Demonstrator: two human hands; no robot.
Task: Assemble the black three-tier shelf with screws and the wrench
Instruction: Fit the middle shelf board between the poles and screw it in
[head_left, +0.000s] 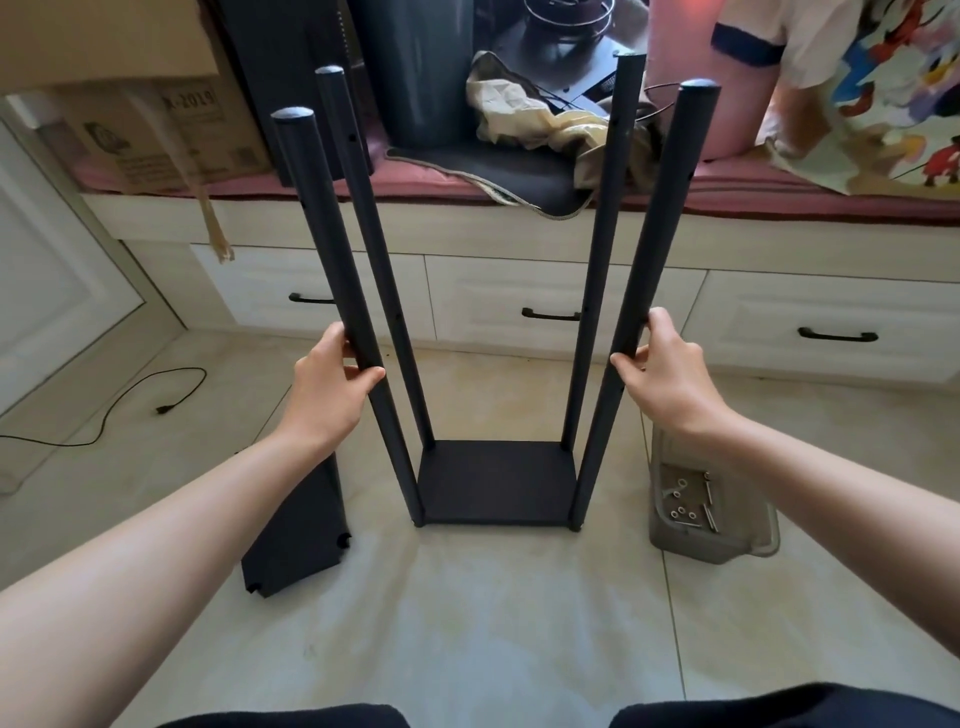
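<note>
The black shelf frame (491, 480) stands upright on the tiled floor (467, 623), four poles rising from its bottom board. The left hand (332, 384) curls its fingers (371, 373) round the near left pole (337, 291), the right hand (667, 366) round the near right pole (649, 291). A loose shelf board (296, 535) lies left, a tray of screws (701, 514) right.
</note>
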